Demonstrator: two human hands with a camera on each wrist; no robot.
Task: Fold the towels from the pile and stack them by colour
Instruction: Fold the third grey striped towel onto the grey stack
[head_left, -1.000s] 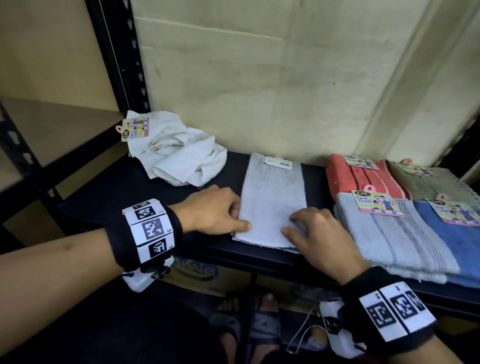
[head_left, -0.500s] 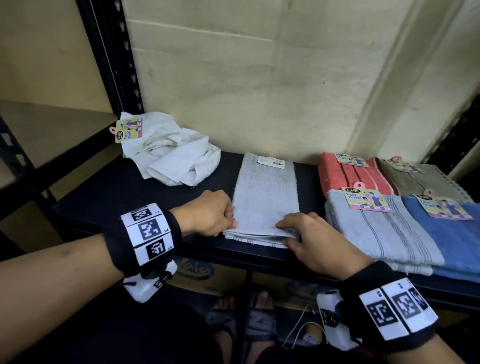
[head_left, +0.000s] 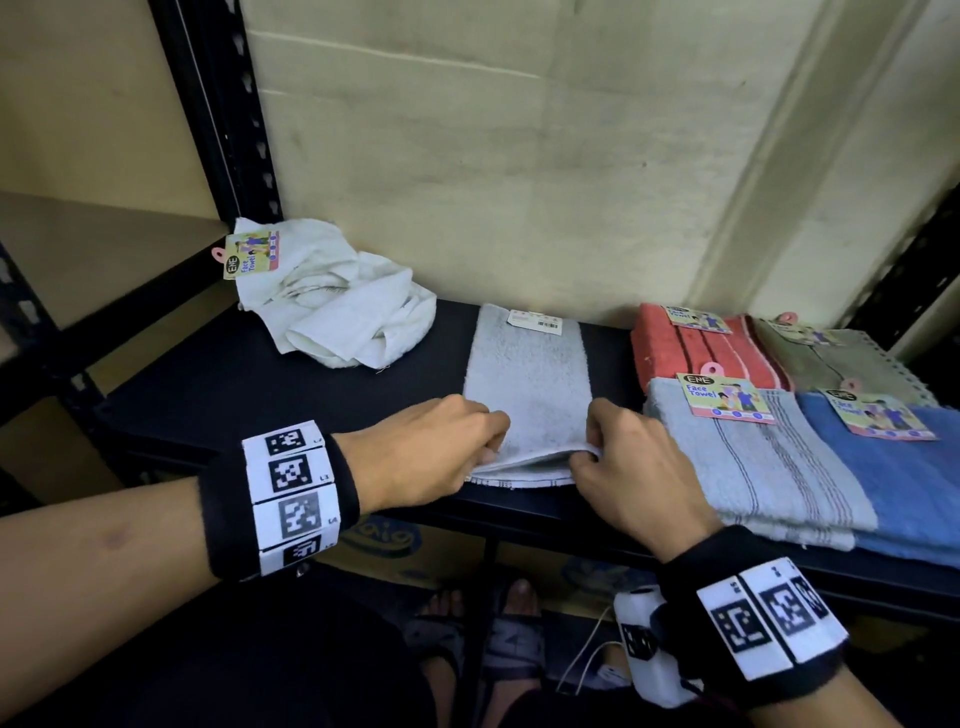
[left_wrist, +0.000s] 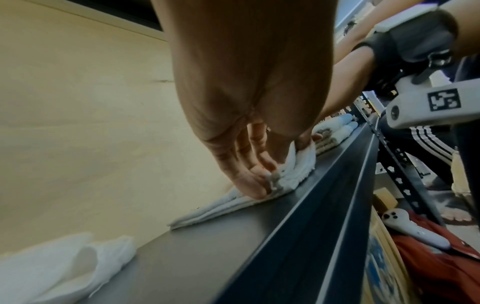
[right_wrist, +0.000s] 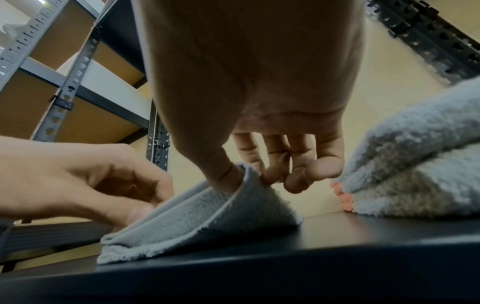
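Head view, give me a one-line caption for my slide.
Both hands, left hand and right hand, pinch the near corners of a grey towel on the shelf.

A black metal shelf (head_left: 270, 374) juts from a pale yellow plastered wall (head_left: 519, 156) behind it. A slotted black upright (head_left: 223, 104) rises at the shelf's left rear corner — another slotted upright (head_left: 904, 270) stands at its right end. Below the shelf's front edge sit a printed cardboard box (head_left: 384, 540), a white cable (head_left: 587, 660) and two grey sandals (head_left: 478, 639).
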